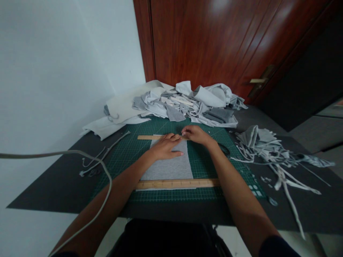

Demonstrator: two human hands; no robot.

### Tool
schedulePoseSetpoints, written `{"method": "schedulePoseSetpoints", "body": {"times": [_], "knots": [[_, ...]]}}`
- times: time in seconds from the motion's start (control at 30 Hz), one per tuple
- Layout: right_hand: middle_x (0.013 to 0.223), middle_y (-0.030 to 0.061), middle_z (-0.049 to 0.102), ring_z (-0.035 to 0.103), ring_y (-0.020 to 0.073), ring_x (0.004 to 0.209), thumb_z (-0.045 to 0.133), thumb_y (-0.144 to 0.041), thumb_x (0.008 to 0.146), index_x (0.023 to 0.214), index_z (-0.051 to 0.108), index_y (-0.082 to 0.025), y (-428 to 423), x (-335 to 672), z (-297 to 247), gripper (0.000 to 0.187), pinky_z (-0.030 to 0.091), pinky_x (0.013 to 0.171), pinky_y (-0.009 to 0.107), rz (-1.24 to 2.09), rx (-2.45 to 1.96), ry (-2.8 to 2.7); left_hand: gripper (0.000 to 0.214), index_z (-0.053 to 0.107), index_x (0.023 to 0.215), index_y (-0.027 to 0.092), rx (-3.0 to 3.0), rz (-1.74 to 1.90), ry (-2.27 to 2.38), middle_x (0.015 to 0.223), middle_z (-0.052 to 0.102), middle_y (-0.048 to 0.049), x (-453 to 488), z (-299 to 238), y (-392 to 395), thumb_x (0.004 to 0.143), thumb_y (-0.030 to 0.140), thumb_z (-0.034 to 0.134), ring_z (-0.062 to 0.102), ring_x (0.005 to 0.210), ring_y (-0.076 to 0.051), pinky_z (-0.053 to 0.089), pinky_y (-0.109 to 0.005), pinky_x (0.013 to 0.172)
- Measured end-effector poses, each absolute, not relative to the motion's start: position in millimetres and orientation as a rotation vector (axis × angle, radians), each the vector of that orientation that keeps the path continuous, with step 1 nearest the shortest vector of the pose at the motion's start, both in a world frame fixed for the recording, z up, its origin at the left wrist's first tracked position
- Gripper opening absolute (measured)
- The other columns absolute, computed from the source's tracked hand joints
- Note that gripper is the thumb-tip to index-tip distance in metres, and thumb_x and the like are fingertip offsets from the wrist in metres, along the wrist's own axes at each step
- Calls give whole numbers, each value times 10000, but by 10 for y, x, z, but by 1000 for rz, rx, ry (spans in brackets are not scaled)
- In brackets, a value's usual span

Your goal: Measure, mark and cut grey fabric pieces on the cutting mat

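Note:
A grey fabric rectangle [171,167] lies on a green cutting mat [128,153]. A long wooden ruler [177,183] rests across its near edge. A second wooden ruler [150,137] lies along its far edge. My left hand [166,147] lies flat on the fabric, fingers stretched out, touching the far ruler. My right hand [197,134] sits at the far ruler's right end with fingers pinched together; what they hold is too small to make out.
A heap of grey and white fabric pieces [182,103] sits at the mat's far side. Cut strips and scraps [270,153] lie at the right, black scissors [224,149] beside my right wrist. A cable [80,154] crosses the left. A wooden door [214,39] stands behind.

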State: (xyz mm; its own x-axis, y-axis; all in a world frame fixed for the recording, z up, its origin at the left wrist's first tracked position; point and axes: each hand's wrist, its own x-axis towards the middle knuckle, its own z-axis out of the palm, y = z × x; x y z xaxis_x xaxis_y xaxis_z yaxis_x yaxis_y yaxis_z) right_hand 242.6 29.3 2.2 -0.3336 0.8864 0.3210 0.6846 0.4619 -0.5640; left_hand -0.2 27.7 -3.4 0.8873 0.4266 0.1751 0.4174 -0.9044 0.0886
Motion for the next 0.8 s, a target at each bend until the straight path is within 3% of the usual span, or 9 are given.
{"method": "schedulePoseSetpoints", "body": {"times": [0.33,0.8], "knots": [[927,59,765,674,195,876,550,-72,903,938,743,-179,279,2408,-2,223,463,816,276,346,-1301,-2103,602,514,1449,250,2969,333,684,1482,513,-74,-3,-46,280,990,640,514,450,1351,-288,369,-417,1138],[915,54,768,673,185,840,619,-125,921,963,751,-175,281,2410,-23,149,459,788,267,308,-1345,-2071,654,479,1484,258,2960,275,745,1566,475,-76,4,-40,260,975,667,513,396,1442,-295,325,-436,1176]]}}
